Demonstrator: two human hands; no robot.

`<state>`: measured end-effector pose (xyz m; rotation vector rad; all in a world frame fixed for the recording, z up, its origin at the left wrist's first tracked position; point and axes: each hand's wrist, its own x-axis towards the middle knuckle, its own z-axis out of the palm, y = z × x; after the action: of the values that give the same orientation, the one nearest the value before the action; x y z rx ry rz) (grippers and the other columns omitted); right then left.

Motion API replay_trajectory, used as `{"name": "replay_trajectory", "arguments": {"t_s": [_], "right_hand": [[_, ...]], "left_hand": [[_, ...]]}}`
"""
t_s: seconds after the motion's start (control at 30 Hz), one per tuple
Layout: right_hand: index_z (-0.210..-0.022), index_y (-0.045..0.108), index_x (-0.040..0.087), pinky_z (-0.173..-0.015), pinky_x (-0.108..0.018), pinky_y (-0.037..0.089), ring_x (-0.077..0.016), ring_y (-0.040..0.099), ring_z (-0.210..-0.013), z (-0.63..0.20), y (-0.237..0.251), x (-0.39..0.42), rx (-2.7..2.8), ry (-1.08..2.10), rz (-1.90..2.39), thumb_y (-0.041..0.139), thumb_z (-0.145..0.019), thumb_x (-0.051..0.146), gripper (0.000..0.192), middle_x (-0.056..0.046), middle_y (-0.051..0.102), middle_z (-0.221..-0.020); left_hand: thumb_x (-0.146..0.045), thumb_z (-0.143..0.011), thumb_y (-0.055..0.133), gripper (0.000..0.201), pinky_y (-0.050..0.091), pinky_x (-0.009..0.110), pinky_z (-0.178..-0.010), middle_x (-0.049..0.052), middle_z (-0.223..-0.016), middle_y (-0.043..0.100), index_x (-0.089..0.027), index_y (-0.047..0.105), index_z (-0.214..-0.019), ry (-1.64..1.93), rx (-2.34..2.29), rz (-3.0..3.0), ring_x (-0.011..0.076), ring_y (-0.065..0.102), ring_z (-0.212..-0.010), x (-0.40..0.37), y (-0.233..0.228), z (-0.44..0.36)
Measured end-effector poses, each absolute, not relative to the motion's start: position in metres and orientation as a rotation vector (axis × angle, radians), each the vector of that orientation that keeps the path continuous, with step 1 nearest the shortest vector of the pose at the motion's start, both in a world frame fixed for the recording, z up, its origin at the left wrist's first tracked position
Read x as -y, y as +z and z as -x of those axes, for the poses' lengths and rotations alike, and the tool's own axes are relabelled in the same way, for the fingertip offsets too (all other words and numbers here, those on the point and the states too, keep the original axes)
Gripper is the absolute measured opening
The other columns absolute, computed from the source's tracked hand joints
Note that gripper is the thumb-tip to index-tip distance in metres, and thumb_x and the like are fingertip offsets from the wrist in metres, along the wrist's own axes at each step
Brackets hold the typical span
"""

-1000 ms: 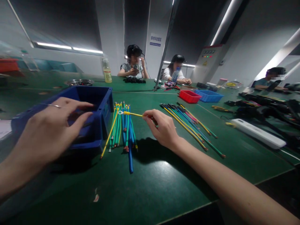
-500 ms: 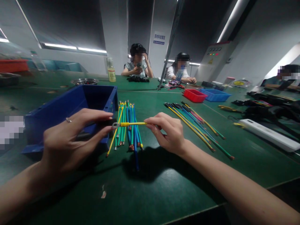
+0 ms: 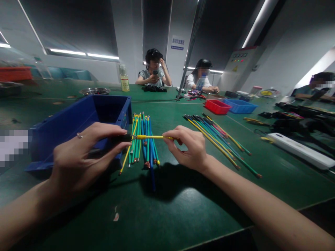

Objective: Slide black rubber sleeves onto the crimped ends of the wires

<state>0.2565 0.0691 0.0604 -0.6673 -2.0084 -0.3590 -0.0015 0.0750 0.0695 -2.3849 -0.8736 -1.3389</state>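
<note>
My left hand (image 3: 78,158) pinches a short black sleeve (image 3: 127,137) between thumb and fingertips. Between the thumb and fingers of my right hand (image 3: 187,146) is a yellow wire (image 3: 155,137), held level. Its metal ring terminal (image 3: 134,137) meets the mouth of the sleeve; how much of it is inside cannot be seen. Beneath the wire lies a bundle of green, blue and yellow wires (image 3: 152,177), some with bare copper ends. A second group of wires (image 3: 209,140), with black-covered far ends, is spread to the right of my right hand.
A dark blue bin (image 3: 56,120) stands behind my left hand. Farther off are a red tray (image 3: 217,107), a blue tray (image 3: 242,107), a bottle (image 3: 124,79) and a metal bowl (image 3: 94,91). A white power strip (image 3: 300,150) lies at right. People sit across the green table (image 3: 209,209).
The ring terminal has turned from face-on to nearly edge-on, and it now meets the black sleeve's mouth. My left hand has shifted slightly right.
</note>
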Motion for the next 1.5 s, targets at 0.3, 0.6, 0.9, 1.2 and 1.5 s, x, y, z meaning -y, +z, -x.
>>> {"name": "replay_trajectory", "arguments": {"t_s": [0.3,0.6,0.9,1.2,1.5], "right_hand": [[-0.090,0.059,0.016,-0.056,-0.022,0.041,-0.0090,0.052,-0.060,-0.254,0.058,-0.069,2.095,-0.357,0.701,0.054,-0.090,0.018,0.006,0.000,0.060,-0.070],[-0.092,0.059,0.015,-0.058,-0.022,0.042,-0.0098,0.055,-0.064,-0.253,0.056,-0.068,2.212,-0.344,0.733,0.048,-0.094,0.021,0.013,-0.002,0.062,-0.075],[-0.095,0.060,0.015,-0.053,-0.022,0.038,-0.0087,0.052,-0.060,-0.247,0.055,-0.066,2.255,-0.424,0.673,0.044,-0.096,0.024,0.018,-0.001,0.061,-0.072],[-0.099,0.059,0.016,-0.055,-0.022,0.040,-0.0088,0.053,-0.061,-0.255,0.056,-0.068,2.222,-0.398,0.725,0.047,-0.095,0.024,0.015,-0.002,0.062,-0.075],[-0.101,0.056,0.015,-0.062,-0.022,0.043,-0.0085,0.052,-0.063,-0.261,0.057,-0.081,2.008,-0.150,0.962,0.049,-0.094,0.024,0.013,0.000,0.058,-0.078]], "left_hand": [[-0.011,-0.075,0.072,0.038,0.049,0.020,-0.079,-0.002,-0.097,0.069,-0.022,0.061,-0.109,-1.232,0.667,2.450,0.0091,0.064,-0.083,-0.074,0.072,0.003],[-0.013,-0.080,0.065,0.035,0.051,0.026,-0.076,-0.004,-0.090,0.070,-0.028,0.058,-0.110,-1.186,0.619,2.590,0.0128,0.065,-0.084,-0.073,0.075,-0.001],[-0.023,-0.074,0.074,0.038,0.046,0.033,-0.080,0.001,-0.091,0.071,-0.023,0.059,-0.109,-1.088,0.544,2.414,0.0188,0.062,-0.086,-0.079,0.068,0.000],[-0.030,-0.078,0.069,0.029,0.044,0.040,-0.080,0.004,-0.094,0.068,-0.024,0.061,-0.106,-1.126,0.689,2.370,0.0236,0.060,-0.088,-0.076,0.070,-0.005],[-0.033,-0.089,0.043,0.025,0.040,0.048,-0.094,0.010,-0.100,0.061,-0.018,0.062,-0.095,-1.154,1.219,2.121,0.0314,0.052,-0.106,-0.086,0.091,0.014]]}}
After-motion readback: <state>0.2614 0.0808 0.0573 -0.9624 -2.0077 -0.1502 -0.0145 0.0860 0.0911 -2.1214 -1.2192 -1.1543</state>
